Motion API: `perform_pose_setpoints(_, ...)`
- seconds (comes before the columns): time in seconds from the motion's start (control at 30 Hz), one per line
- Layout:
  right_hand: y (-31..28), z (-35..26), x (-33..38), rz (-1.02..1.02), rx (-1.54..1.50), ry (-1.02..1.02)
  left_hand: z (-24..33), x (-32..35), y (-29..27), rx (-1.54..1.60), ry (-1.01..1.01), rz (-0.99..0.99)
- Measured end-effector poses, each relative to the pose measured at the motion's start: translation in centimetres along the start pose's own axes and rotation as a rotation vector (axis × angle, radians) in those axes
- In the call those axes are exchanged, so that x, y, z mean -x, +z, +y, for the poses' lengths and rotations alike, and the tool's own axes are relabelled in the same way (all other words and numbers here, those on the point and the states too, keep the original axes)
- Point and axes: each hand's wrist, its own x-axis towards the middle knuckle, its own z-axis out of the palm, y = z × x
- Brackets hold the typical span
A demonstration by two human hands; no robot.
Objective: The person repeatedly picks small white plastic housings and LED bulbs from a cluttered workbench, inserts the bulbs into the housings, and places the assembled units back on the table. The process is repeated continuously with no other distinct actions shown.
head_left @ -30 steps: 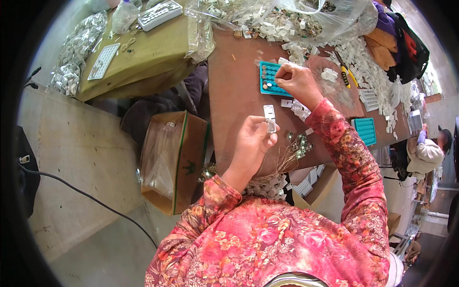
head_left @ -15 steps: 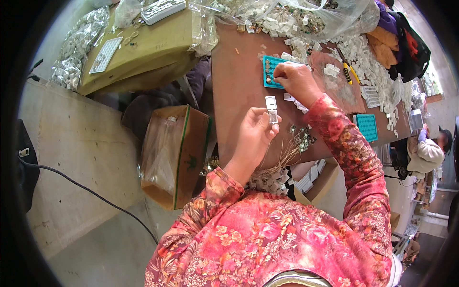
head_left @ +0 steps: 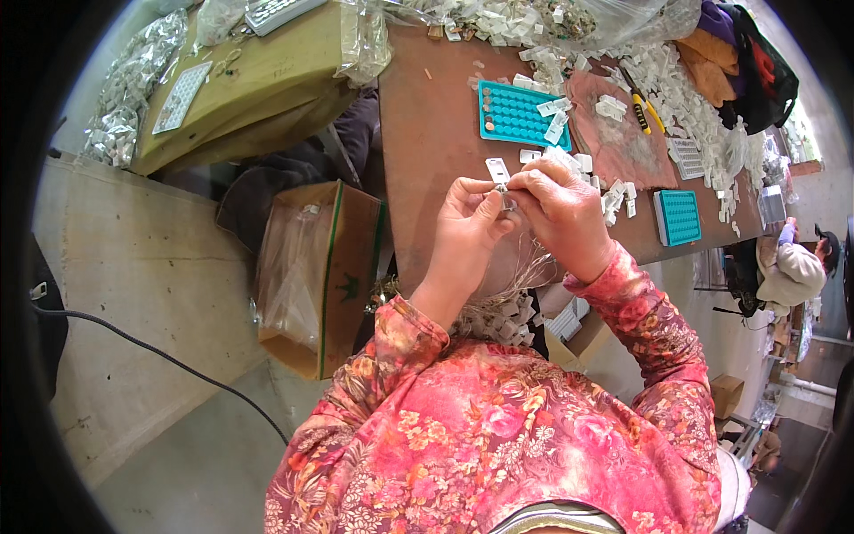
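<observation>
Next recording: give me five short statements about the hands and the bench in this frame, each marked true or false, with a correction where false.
1. Both hands meet over the brown table, pinching a small part between them. True.
2. The left hand rests on the teal tray. False: it is at the small part, nearer the person than that tray.
3. A cardboard box lined with clear plastic stands on the floor to the person's left. True.
4. The table holds only one teal tray. False: a second teal tray lies further right.
5. The right hand holds the yellow-handled tool. False: the tool lies on the table beyond the hands.
</observation>
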Motion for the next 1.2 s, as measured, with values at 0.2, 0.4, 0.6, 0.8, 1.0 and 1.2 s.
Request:
perform_pose_setpoints(0.2,-1.5,0.1,0.3,-0.173,-0.014,0.031,0.1,0.1,0.2,-0.05,-0.025,-0.027)
perform_pose_setpoints(0.4,-1.9,-0.6,0.6,-0.093,-0.064,0.061,0.3,0.0,0.0,-0.086,-0.058,-0.021)
perform_pose_setpoints(0.6,-1.9,-0.2,-0.4,-0.143,-0.209,0.141,0.3,0.1,-0.1,-0.125,-0.084,-0.026)
perform_pose_setpoints(0.8,-1.9,0.4,-0.6,-0.185,-0.338,0.249,0.4,0.1,-0.4,-0.101,-0.125,-0.041)
perform_pose_setpoints(1.0,-0.1,0.4,1.2,0.021,0.14,-0.222,0.3,0.0,-1.1,0.035,-0.088,-0.102)
perform_pose_setpoints(1.2,0.0,0.3,2.9,-0.005,0.229,-0.319,-0.1,0.0,-1.3,0.05,-0.073,-0.092)
